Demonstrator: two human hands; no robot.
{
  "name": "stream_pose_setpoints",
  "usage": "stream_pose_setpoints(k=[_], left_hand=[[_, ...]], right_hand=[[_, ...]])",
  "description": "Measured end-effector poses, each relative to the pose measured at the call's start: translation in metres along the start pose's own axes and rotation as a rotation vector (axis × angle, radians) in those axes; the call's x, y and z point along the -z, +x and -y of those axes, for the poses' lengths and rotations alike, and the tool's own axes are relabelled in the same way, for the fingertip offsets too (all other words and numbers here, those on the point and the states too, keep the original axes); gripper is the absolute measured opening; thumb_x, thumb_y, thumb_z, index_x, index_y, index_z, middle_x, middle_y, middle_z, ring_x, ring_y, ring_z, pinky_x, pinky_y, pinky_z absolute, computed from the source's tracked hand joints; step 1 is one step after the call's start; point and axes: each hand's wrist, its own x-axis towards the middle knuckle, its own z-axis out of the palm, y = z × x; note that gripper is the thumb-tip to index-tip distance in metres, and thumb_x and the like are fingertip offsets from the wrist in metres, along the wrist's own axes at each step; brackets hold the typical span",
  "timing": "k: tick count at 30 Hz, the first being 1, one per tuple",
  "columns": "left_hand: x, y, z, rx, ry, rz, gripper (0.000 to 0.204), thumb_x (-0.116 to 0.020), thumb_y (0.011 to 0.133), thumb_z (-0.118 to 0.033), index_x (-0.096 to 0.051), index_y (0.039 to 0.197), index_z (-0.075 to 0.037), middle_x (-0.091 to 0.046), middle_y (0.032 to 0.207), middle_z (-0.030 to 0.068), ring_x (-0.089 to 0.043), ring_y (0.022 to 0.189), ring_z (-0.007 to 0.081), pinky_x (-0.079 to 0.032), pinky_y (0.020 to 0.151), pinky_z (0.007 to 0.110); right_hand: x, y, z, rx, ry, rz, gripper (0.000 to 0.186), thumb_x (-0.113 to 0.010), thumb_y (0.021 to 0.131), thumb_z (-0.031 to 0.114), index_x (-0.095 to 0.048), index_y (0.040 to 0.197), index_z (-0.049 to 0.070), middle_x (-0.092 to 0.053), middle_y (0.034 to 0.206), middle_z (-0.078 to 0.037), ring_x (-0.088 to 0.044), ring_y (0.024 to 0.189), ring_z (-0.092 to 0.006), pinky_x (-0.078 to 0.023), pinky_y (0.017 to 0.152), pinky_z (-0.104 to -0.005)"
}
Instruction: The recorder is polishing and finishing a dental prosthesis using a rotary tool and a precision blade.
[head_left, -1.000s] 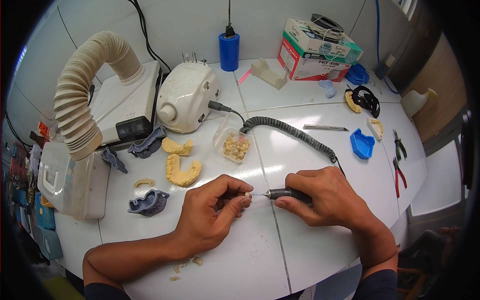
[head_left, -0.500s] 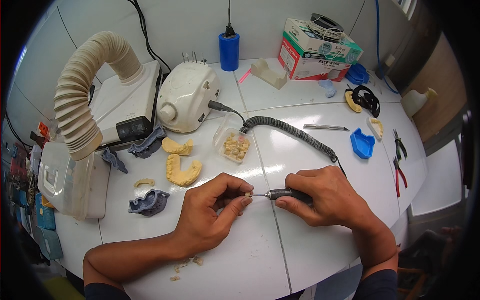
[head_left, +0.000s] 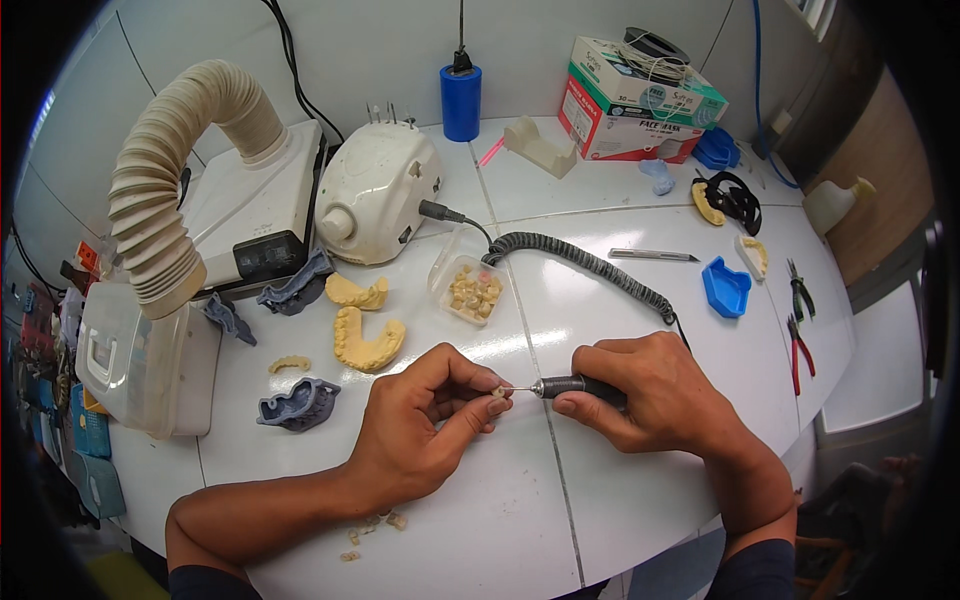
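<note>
Left hand (head_left: 418, 430) pinches a small tooth-coloured piece (head_left: 498, 393) between thumb and fingertips. Right hand (head_left: 650, 395) is clamped around a dark rotary handpiece (head_left: 568, 386), its thin metal tool (head_left: 521, 388) directed leftward at the piece (contact at the tip cannot be told at this size). Small fragments (head_left: 397, 521) lie on the surface (head_left: 480, 510) on the near side of the left hand, loosely grouped. A grey mould (head_left: 298, 408) rests left of the left hand; just beyond that hand lies a yellow horseshoe-shaped cast (head_left: 382, 352). Beyond the gap between both hands sits a clear container (head_left: 440, 300) of tooth-like pieces (head_left: 475, 291). Farther out, a coiled cord (head_left: 585, 259) extends from beyond the right hand toward a white control unit (head_left: 375, 190) beyond the left hand.
</note>
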Motion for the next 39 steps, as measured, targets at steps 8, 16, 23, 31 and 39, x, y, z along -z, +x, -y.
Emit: stream_pose_setpoints(k=[8,16,23,31,39], left_hand=[[0.0004,0.0001,0.0004,0.000,-0.008,0.011,0.014,-0.068,0.106,0.004,-0.058,0.116,0.003,-0.072,0.122,0.0166,-0.076,0.116,0.0212,-0.065,0.092,0.028],[0.0002,0.0002,0.0008,-0.003,-0.006,0.017,0.014,-0.068,0.105,0.004,-0.059,0.116,0.004,-0.073,0.120,0.0174,-0.077,0.114,0.0207,-0.065,0.092,0.029],[-0.0005,0.0003,-0.0015,0.020,0.006,0.018,0.014,-0.068,0.105,0.003,-0.059,0.116,0.004,-0.073,0.119,0.0177,-0.077,0.112,0.0207,-0.065,0.090,0.029],[-0.0002,0.0010,0.0001,0.022,0.005,0.019,0.015,-0.067,0.106,0.003,-0.058,0.117,0.004,-0.074,0.119,0.0178,-0.077,0.112,0.0209,-0.066,0.092,0.029],[0.0003,0.0007,-0.0016,0.019,0.010,0.026,0.014,-0.067,0.107,0.002,-0.058,0.117,0.004,-0.074,0.120,0.0182,-0.076,0.116,0.0216,-0.065,0.093,0.029]], right_hand=[[-0.0009,-0.0008,0.0002,0.010,-0.004,0.016,0.047,-0.070,0.104,0.050,-0.067,0.086,0.007,-0.064,0.067,-0.011,-0.064,0.059,-0.0354,-0.045,0.056,-0.0471],[-0.0009,-0.0004,0.0026,0.011,-0.015,-0.005,0.036,-0.082,0.096,0.038,-0.070,0.084,0.006,-0.064,0.066,-0.011,-0.063,0.056,-0.0340,-0.047,0.054,-0.0432],[-0.0006,-0.0016,0.0002,0.016,-0.022,0.016,0.046,-0.071,0.103,0.051,-0.070,0.088,0.008,-0.065,0.067,-0.011,-0.064,0.058,-0.0348,-0.045,0.055,-0.0467],[0.0008,-0.0004,0.0001,0.012,-0.019,0.030,0.046,-0.071,0.103,0.050,-0.069,0.086,0.007,-0.065,0.067,-0.011,-0.064,0.059,-0.0353,-0.045,0.056,-0.0470],[0.0007,0.0001,0.0018,0.019,-0.012,-0.005,0.036,-0.082,0.096,0.037,-0.069,0.083,0.006,-0.063,0.065,-0.011,-0.063,0.056,-0.0339,-0.047,0.055,-0.0436]])
